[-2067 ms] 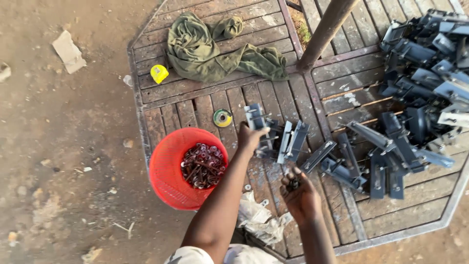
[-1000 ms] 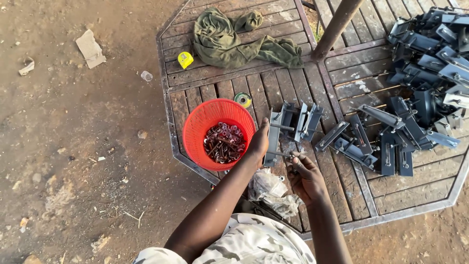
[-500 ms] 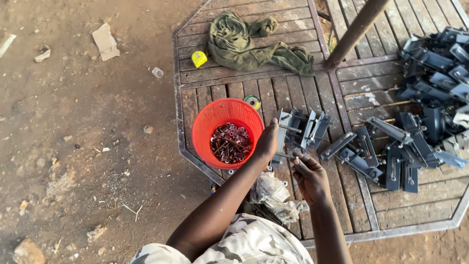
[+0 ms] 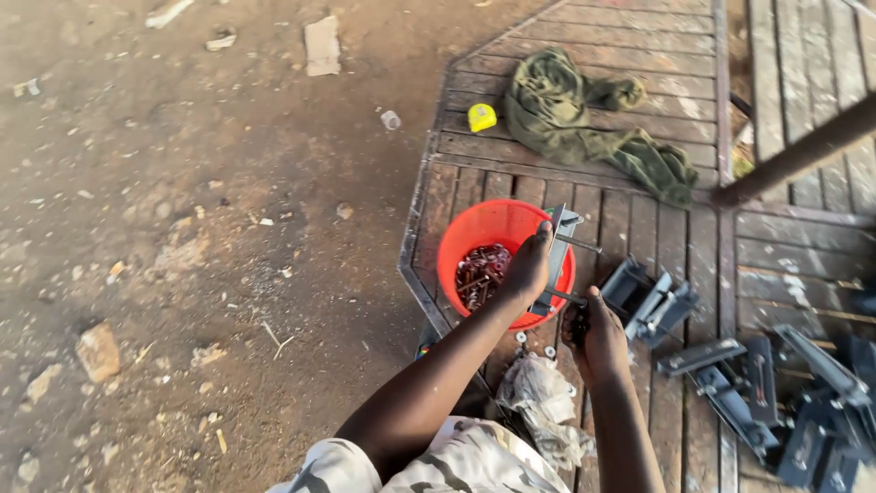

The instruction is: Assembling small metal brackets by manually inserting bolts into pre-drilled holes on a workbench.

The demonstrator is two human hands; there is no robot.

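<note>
Both hands on one grey metal bracket, held upright over the near rim of the red basket. Long axis runs near-vertical, top leaning slightly away from me. My left hand is clamped around its left edge, fingers wrapped, thumb up near the top end. My right hand sits lower right, closed on something small at the bracket's bottom end, where a thin rod sticks out toward it. Left hand is nearer the basket; right is nearer the pile.

Basket holds dark reddish small hardware, too small to make out. More brackets lie just right on the slatted wooden table. Crumpled plastic bag is near my knee.

Hidden: what my right fingers pinch, and the bracket's lower end behind both hands. Pile at far right is cut off.
</note>
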